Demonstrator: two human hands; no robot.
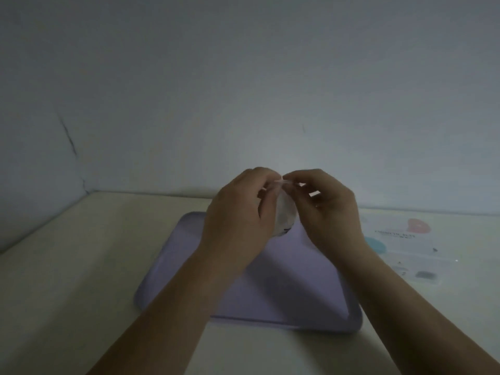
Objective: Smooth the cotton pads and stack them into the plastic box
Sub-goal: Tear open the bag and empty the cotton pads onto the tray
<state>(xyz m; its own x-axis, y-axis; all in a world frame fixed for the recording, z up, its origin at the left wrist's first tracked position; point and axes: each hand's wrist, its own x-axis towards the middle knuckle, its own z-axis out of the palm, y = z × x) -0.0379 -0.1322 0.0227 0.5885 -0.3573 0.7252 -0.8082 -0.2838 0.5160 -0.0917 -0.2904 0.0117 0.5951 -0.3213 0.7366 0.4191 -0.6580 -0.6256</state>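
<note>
Both my hands are raised above a lilac tray [284, 288] on the table. Between them hangs a white cotton pad [285, 212], held upright. My left hand [238, 212] pinches the pad's top edge with curled fingers, and my right hand [327, 209] pinches the same top edge from the other side. The fingertips of both hands almost meet at the pad's top. The lower part of the pad hangs free over the tray's far end. No plastic box shows clearly; the scene is dim.
A pale table [81, 266] meets a grey wall at the back and left. On the right lies a flat printed sheet or package [411, 250] with red, blue and grey spots.
</note>
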